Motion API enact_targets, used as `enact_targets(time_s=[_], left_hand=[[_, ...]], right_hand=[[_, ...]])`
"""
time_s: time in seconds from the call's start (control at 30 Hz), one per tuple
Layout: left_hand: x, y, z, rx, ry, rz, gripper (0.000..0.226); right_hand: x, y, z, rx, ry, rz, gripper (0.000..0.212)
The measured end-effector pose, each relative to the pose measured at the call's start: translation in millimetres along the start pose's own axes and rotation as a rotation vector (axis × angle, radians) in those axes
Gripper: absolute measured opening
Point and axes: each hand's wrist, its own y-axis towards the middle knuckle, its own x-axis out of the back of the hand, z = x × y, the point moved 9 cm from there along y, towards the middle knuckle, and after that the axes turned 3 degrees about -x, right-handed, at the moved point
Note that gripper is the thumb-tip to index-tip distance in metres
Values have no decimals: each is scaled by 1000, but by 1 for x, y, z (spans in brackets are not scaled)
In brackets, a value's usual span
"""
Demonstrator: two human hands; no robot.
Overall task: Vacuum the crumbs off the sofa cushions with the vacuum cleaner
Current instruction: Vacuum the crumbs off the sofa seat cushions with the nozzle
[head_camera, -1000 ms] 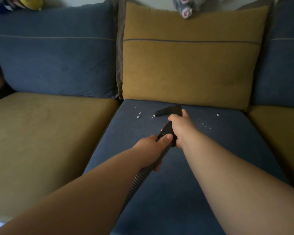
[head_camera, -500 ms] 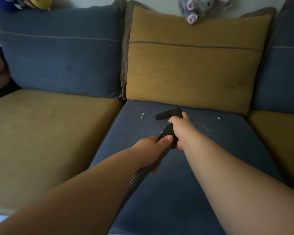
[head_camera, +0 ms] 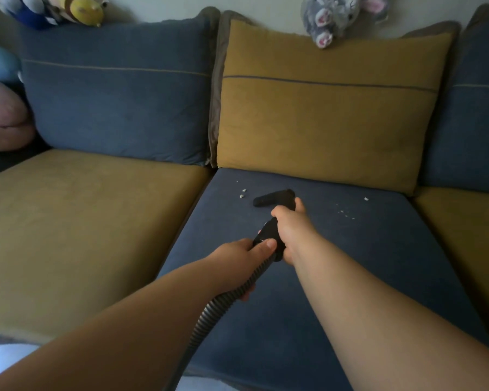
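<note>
The left forearm [head_camera: 153, 314] and right forearm [head_camera: 378, 300] are bare from wrist to the near edge. The left hand [head_camera: 235, 258] and right hand [head_camera: 291, 224] are bare; the left thumbnail [head_camera: 271, 243] is short.

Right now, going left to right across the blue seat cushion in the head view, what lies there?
Two pale crumbs → black vacuum nozzle → scattered small crumbs → one larger crumb.

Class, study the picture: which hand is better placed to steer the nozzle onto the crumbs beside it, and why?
Right. The right grip holds the handle directly behind the nozzle, so it likely steers; the left grip holds the ribbed hose farther back, nearer the body.
</note>
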Motion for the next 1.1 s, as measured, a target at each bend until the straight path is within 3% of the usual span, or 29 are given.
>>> enact_targets(time_s=[0.23, 0.63, 1.1], left_hand=[[23, -10, 23, 49, 10, -46, 50], [32, 11, 28, 23, 44, -40, 51], [63, 62, 32, 17, 87, -74, 52]], right_hand=[[-33, -13, -8, -52, 2, 63, 74], [-42, 1, -9, -26, 114, 6, 72], [-71, 50, 16, 2, 86, 21, 73]])
